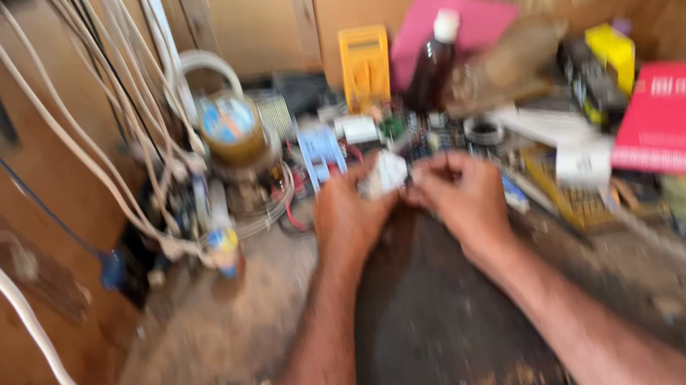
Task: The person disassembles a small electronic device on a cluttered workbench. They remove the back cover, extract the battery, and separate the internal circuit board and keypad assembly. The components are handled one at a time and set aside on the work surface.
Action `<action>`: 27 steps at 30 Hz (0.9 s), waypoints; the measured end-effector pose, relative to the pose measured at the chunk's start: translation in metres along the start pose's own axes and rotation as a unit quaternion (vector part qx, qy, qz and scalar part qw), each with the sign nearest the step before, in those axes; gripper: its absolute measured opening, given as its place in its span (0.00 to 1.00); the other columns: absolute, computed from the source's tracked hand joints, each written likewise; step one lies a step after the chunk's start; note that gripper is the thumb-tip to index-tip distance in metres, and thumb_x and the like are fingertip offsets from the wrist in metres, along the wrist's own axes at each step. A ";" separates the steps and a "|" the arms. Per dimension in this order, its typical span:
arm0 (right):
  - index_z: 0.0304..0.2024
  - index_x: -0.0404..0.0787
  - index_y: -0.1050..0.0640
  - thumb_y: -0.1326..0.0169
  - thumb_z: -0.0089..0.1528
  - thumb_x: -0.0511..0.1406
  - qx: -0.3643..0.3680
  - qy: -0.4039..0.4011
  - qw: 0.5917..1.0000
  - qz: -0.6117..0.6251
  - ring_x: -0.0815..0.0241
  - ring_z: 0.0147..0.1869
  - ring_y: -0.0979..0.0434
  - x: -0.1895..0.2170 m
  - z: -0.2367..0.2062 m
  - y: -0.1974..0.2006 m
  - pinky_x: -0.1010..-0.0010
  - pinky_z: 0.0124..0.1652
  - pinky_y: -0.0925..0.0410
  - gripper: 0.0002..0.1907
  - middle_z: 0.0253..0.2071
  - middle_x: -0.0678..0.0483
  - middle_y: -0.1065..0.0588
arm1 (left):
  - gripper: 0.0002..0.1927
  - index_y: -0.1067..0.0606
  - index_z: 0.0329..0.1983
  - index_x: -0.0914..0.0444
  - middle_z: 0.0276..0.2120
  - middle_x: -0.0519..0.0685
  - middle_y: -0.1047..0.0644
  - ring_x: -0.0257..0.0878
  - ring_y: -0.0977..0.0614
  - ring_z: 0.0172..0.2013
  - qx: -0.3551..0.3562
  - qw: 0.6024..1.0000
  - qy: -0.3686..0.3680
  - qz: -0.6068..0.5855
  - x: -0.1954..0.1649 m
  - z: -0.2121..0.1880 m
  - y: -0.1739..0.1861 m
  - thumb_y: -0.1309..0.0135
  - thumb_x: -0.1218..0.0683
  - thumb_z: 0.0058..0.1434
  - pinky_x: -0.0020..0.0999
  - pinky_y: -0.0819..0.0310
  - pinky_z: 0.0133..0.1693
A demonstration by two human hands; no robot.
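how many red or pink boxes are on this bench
2. A pink box leans on the back wall behind the brown bottle. A red box lies at the right, over the clutter. The picture is blurred, so others may be hidden in the pile.

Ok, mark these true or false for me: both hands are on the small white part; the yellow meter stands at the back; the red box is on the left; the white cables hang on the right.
1. Both hands hold the small white part. True: the left hand and right hand meet on it.
2. The yellow meter stands at the back. True.
3. The red box is on the left. False: it lies on the right.
4. The white cables hang on the right. False: they hang on the left.
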State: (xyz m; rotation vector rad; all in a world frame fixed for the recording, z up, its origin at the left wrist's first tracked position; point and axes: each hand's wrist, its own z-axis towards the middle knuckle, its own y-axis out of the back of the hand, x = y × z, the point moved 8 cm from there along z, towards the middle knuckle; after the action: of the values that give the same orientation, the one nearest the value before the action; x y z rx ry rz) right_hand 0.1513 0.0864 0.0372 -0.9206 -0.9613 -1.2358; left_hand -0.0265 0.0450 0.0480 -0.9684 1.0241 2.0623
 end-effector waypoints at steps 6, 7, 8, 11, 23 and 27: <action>0.40 0.26 0.21 0.44 0.63 0.27 0.010 -0.012 1.000 0.023 0.63 0.36 0.16 -0.001 0.002 0.001 0.75 0.38 0.21 0.06 0.34 0.48 0.20 | 0.29 0.19 0.53 0.55 0.42 0.55 0.16 0.46 0.13 0.44 0.010 1.000 0.010 -0.012 0.005 0.002 -0.001 0.30 0.47 0.45 0.40 0.20 0.45; 0.40 0.26 0.21 0.44 0.63 0.27 0.011 -0.008 1.000 0.019 0.63 0.36 0.16 0.001 0.004 -0.001 0.75 0.38 0.21 0.06 0.34 0.48 0.20 | 0.29 0.18 0.53 0.56 0.42 0.55 0.16 0.46 0.13 0.44 0.008 1.000 0.009 -0.009 0.003 0.004 0.000 0.30 0.47 0.45 0.40 0.21 0.46; 0.40 0.26 0.21 0.44 0.63 0.27 0.011 -0.006 1.000 0.016 0.63 0.35 0.16 0.002 0.003 -0.002 0.75 0.37 0.21 0.06 0.34 0.48 0.20 | 0.29 0.18 0.53 0.56 0.43 0.55 0.16 0.46 0.13 0.44 0.008 1.000 0.010 -0.006 0.002 0.003 0.001 0.31 0.47 0.45 0.40 0.21 0.46; 0.40 0.27 0.20 0.43 0.63 0.26 0.011 -0.004 1.000 0.015 0.63 0.34 0.17 0.006 0.001 -0.003 0.75 0.37 0.21 0.05 0.33 0.48 0.20 | 0.31 0.19 0.54 0.58 0.44 0.56 0.17 0.47 0.14 0.45 0.002 1.000 0.000 -0.008 -0.007 0.002 0.002 0.30 0.48 0.45 0.41 0.21 0.47; 0.38 0.30 0.20 0.42 0.62 0.28 -0.026 -0.006 0.999 -0.018 0.64 0.33 0.16 0.022 -0.004 0.004 0.74 0.30 0.22 0.04 0.32 0.53 0.20 | 0.28 0.21 0.55 0.61 0.45 0.57 0.17 0.51 0.15 0.47 -0.007 0.998 -0.060 0.018 -0.024 -0.015 0.015 0.33 0.51 0.49 0.44 0.22 0.48; 0.37 0.30 0.20 0.41 0.62 0.28 -0.057 0.005 0.998 0.026 0.67 0.30 0.21 0.015 -0.011 0.006 0.74 0.27 0.23 0.04 0.31 0.53 0.21 | 0.28 0.20 0.54 0.61 0.45 0.59 0.17 0.53 0.16 0.48 -0.015 0.994 -0.086 0.057 -0.030 -0.018 0.017 0.31 0.51 0.48 0.45 0.24 0.49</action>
State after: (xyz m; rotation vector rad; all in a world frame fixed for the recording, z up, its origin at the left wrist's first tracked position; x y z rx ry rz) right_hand 0.1596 0.0721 0.0476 -1.0207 -0.8605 -1.2609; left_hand -0.0179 0.0149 0.0710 -0.7455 0.9796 2.2180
